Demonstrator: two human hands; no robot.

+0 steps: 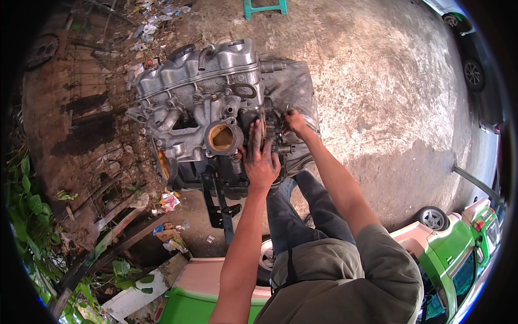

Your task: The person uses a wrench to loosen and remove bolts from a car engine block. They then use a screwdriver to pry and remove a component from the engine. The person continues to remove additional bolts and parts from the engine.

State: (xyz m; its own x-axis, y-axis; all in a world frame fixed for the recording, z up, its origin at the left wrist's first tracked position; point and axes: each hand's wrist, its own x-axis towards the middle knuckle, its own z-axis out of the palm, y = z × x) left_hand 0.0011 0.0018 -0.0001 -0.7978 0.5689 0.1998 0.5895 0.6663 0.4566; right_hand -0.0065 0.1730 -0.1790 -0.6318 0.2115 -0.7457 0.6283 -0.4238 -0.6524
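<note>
The left hand (pixel 261 166) is spread, palm down, its fingers extended upward against the side of a silver-grey cast-metal engine (pixel 181 97); it rests there without clasping anything. Just right of it, the right hand (pixel 295 123) has its fingers curled in beside a thin metal piece at the engine's right end; I cannot tell whether it grips that piece. Both hands are darkly smudged.

The engine sits in the upper middle of the frame. Its long axis runs left to right, the right end slightly higher, and the ribbed silver valve cover (pixel 197 71) follows that line along its upper edge. The round intake opening with a brown interior (pixel 221 137) faces up toward the camera. A black metal bracket (pixel 216 200) points down from its lower edge, left of the person's blue-grey trousers (pixel 299 213), which stand close to that edge.

To the right, stained concrete floor (pixel 377 97) stretches wide toward a green-and-pink car (pixel 445 243) at lower right. Scattered litter (pixel 154 24) and a brown, weathered panel (pixel 75 108) border the left side; a green plastic stool (pixel 265 8) stands at the top edge.
</note>
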